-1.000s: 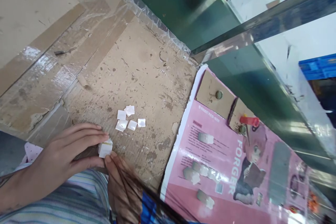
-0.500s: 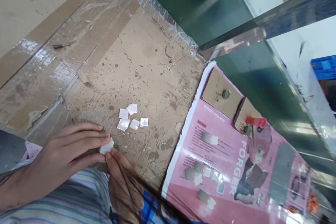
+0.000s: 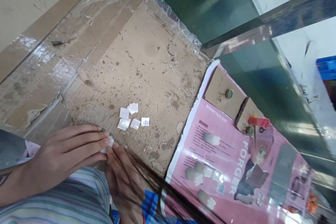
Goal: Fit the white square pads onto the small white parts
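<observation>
My left hand (image 3: 76,147) reaches in from the left, its fingers together and closed on a small white piece (image 3: 111,142). From below, my right hand (image 3: 123,171) pinches the other side of that piece between thumb and fingers. Much of the piece is covered by fingertips, so its full shape is hidden. Dark strands of hair hang blurred across my right hand. Just beyond the fingertips, several thin, shiny white squares (image 3: 124,113) lie loosely grouped on the worn cardboard surface (image 3: 147,66), a couple of them overlapping.
On the right lies a pink printed sheet (image 3: 207,119) carrying several pale translucent pieces (image 3: 211,139). Two cardboard scraps (image 3: 217,84) hold ridged round metal bits (image 3: 229,93), with a red object (image 3: 259,122) alongside. A green panel (image 3: 194,3) borders the far side.
The small white piece has tilted between my fingers, and my right fingers now cover more of its lower side. The view has shifted slightly. The loose white squares remain in place.
</observation>
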`<state>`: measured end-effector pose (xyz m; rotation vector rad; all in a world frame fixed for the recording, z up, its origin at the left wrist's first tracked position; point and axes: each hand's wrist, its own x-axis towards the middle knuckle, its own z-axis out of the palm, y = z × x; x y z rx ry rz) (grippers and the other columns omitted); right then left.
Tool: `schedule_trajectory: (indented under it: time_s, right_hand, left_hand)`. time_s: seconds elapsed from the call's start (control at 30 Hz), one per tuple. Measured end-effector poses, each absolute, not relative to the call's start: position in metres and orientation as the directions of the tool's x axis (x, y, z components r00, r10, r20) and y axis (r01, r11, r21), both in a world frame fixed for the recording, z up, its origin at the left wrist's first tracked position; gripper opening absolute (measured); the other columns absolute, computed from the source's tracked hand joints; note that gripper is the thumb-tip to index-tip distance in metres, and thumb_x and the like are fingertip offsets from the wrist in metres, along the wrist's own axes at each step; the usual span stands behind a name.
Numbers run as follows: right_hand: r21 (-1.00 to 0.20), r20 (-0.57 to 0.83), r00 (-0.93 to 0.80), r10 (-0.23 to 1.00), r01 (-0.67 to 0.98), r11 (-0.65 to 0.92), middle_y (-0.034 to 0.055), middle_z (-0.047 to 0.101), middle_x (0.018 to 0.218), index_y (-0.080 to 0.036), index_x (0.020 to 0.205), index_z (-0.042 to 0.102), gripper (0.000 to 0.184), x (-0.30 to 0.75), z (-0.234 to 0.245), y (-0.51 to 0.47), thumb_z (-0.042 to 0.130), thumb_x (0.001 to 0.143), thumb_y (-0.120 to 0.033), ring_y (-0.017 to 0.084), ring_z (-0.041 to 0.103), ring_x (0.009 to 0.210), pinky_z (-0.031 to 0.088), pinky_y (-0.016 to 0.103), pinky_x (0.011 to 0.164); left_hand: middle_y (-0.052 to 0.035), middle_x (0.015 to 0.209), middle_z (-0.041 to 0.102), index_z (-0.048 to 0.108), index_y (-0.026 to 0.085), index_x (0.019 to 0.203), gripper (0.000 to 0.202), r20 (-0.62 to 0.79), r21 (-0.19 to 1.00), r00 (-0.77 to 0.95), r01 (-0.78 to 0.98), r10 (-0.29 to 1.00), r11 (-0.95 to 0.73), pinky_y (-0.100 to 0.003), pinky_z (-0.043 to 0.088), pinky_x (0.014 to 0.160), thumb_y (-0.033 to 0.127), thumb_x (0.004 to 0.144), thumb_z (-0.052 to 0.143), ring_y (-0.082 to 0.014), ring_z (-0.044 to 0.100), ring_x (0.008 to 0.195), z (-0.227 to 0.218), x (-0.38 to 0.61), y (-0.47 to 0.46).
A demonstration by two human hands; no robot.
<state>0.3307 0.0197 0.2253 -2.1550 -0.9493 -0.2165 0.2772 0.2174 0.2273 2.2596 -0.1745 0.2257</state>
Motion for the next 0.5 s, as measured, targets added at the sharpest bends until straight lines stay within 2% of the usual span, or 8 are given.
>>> schedule_trajectory:
  time_s: [0.13,0.23,0.33,0.4,0.47,0.5]
  right_hand:
    - [-0.716,0.346,0.801,0.488,0.562,-0.415,0.0082,0.081,0.121,-0.024,0.146,0.064,0.042,0.327,0.223,0.023,0.058,0.106,-0.015,0.020,0.079,0.112,0.067,0.030,0.097]
    - [-0.811,0.234,0.867,0.440,0.424,-0.404,0.0082,0.080,0.123,-0.027,0.139,0.069,0.037,0.323,0.223,0.025,0.061,0.105,-0.017,0.021,0.080,0.110,0.068,0.030,0.095]
    - [-0.821,0.217,0.885,0.411,0.394,-0.413,0.0075,0.081,0.122,-0.027,0.136,0.072,0.037,0.321,0.227,0.027,0.060,0.104,-0.014,0.020,0.080,0.110,0.068,0.028,0.093]
    - [-0.823,0.212,0.894,0.395,0.381,-0.421,0.0063,0.082,0.119,-0.027,0.134,0.073,0.036,0.322,0.230,0.029,0.061,0.103,-0.012,0.019,0.081,0.107,0.068,0.027,0.091]
    - [-0.819,0.217,0.902,0.374,0.377,-0.432,0.0062,0.082,0.114,-0.026,0.130,0.075,0.034,0.324,0.233,0.032,0.062,0.103,-0.012,0.018,0.082,0.103,0.068,0.025,0.090]
    - [-0.813,0.225,0.902,0.368,0.382,-0.440,0.0066,0.082,0.112,-0.025,0.127,0.076,0.031,0.324,0.234,0.034,0.061,0.103,-0.012,0.018,0.082,0.101,0.068,0.024,0.089]
  left_hand:
    - [-0.0025,0.138,0.075,0.062,0.018,0.143,0.040,0.309,0.631,0.939,-0.321,-0.151,-0.706,-0.026,0.045,0.127,0.007,0.106,0.054,-0.0131,0.061,0.141,0.222,0.271,0.221]
    - [-0.0047,0.143,0.072,0.060,0.018,0.147,0.042,0.322,0.599,0.935,-0.321,-0.146,-0.734,-0.030,0.047,0.127,0.009,0.106,0.055,-0.0163,0.059,0.144,0.221,0.268,0.219]
    - [-0.0049,0.147,0.069,0.046,0.020,0.160,0.056,0.323,0.601,0.940,-0.293,-0.109,-0.743,-0.030,0.046,0.127,0.008,0.106,0.057,-0.0168,0.058,0.145,0.220,0.266,0.215]
    - [-0.0066,0.151,0.065,0.036,0.018,0.165,0.064,0.310,0.587,0.938,-0.319,-0.157,-0.745,-0.029,0.044,0.128,0.007,0.105,0.056,-0.0177,0.054,0.148,0.219,0.264,0.214]
    - [-0.0073,0.155,0.061,0.032,0.016,0.166,0.065,0.291,0.583,0.937,-0.335,-0.194,-0.740,-0.029,0.040,0.130,0.007,0.106,0.054,-0.0187,0.051,0.151,0.219,0.261,0.214]
    - [-0.0061,0.156,0.060,0.032,0.019,0.167,0.066,0.267,0.600,0.948,-0.302,-0.171,-0.740,-0.029,0.039,0.131,0.007,0.106,0.054,-0.0187,0.052,0.150,0.218,0.260,0.215]
